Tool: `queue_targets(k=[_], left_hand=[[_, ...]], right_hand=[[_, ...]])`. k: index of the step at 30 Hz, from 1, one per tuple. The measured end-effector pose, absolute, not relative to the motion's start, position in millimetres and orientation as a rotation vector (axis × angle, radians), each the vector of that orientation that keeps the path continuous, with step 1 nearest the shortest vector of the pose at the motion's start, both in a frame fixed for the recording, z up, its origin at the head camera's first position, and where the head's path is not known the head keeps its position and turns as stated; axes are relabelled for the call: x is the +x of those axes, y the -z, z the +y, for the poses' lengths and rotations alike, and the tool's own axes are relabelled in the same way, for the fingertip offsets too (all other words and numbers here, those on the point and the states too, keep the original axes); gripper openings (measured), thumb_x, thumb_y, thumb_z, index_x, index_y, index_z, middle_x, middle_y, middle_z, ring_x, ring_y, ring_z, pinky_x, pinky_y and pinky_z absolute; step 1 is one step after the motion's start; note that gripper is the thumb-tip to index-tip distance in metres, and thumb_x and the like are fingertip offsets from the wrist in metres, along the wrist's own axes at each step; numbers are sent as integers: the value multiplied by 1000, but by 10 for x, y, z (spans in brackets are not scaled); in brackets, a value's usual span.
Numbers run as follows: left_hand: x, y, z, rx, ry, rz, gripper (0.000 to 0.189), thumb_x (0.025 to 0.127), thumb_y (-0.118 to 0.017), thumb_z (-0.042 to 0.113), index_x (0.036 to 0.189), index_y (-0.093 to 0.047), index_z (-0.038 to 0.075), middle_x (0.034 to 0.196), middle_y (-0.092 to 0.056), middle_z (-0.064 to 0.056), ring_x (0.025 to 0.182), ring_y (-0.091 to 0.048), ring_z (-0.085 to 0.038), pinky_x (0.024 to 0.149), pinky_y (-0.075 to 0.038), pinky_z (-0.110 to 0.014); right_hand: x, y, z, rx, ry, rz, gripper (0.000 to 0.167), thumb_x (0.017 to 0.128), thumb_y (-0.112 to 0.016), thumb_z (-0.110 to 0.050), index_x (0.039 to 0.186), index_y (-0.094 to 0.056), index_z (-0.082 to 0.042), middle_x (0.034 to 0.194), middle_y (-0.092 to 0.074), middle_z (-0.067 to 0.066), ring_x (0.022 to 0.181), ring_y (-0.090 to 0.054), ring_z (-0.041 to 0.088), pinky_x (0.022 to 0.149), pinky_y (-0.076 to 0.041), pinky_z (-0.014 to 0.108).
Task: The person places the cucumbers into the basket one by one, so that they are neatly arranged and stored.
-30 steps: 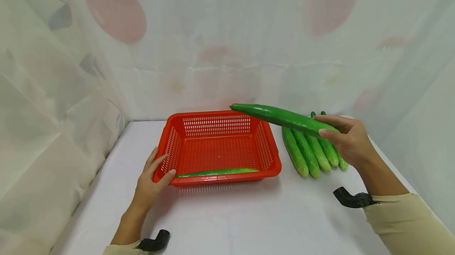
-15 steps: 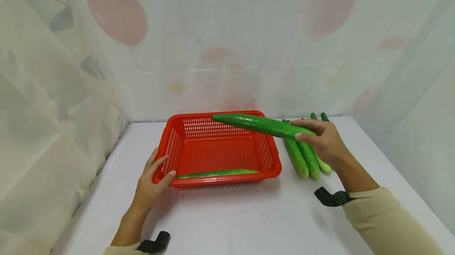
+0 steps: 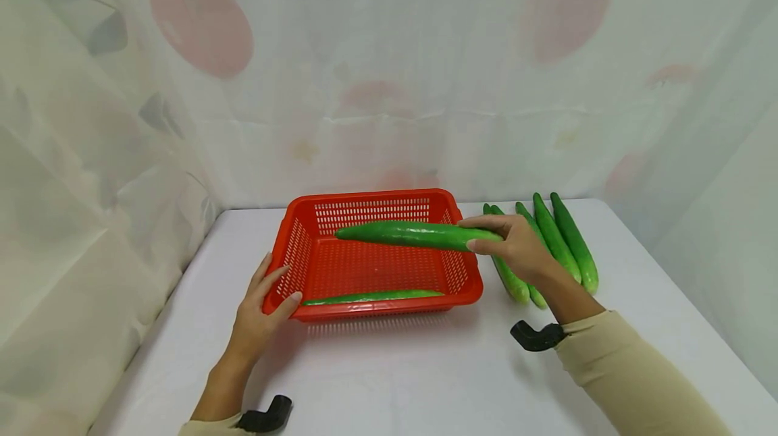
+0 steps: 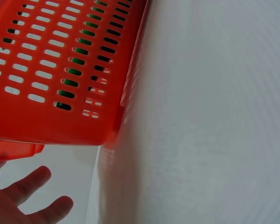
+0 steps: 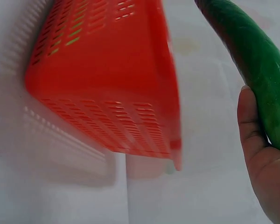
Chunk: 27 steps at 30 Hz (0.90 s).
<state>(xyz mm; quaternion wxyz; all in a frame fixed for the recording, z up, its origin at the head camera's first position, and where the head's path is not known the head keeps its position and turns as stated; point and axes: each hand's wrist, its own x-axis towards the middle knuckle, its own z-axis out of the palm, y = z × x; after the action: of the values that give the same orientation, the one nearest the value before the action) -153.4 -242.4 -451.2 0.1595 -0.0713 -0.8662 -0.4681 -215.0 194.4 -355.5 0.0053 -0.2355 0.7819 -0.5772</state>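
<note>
Free rm over tbl (image 3: 395, 375) in front of bskt (image 3: 372, 309); cukes (image 3: 556, 237) block low on its rt.

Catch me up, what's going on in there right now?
A person is handling cucumbers around a red basket. The right-hand grip has one end of the held cucumber, which is raised over the basket and not yet set down. The left-hand grip rests at the basket's near left corner. One cucumber inside lies along the near wall. Five more cucumbers lie on the table, to the right of the basket.
</note>
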Motion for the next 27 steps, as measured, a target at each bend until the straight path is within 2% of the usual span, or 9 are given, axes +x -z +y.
queue_targets(k=[7, 15, 22, 27], left_hand=[[-1524, 4501, -2416, -197, 1349, -2480, 54, 90, -68, 26, 139, -52, 9, 158, -18, 0, 139, -24, -28, 88, -36, -12], [-1526, 4500, -2419, -197, 1345, -2476, 54, 90, -68, 26, 138, -52, 8, 158, -18, 0, 139, -25, -28, 88, -36, -11], [-1537, 4511, -2417, -189, 1329, -2487, 54, 90, -68, 27, 139, -52, 9, 158, -18, 1, 139, -24, -28, 87, -35, -11], [-1539, 4514, -2410, -193, 1313, -2480, 53, 90, -68, 27, 138, -53, 8, 158, -19, 0, 139, -24, -26, 90, -32, -9]], right_hand=[[-2221, 3649, 1803, -704, 1753, 2384, 31, 87, -70, -12, 118, -69, -6, 112, -61, 14, 93, -56, 34, 75, -52, 41], [-2282, 3709, 1616, -711, 1662, 2371, 31, 87, -70, -12, 117, -70, -9, 105, -62, 15, 92, -57, 35, 75, -52, 53], [-2312, 3785, 1476, -782, 1609, 2364, 27, 86, -71, -13, 114, -72, -11, 98, -65, 10, 84, -58, 30, 70, -52, 44], [-2336, 3818, 1410, -831, 1605, 2362, 28, 84, -73, -12, 112, -73, -10, 98, -68, 6, 79, -59, 27, 69, -51, 39]])
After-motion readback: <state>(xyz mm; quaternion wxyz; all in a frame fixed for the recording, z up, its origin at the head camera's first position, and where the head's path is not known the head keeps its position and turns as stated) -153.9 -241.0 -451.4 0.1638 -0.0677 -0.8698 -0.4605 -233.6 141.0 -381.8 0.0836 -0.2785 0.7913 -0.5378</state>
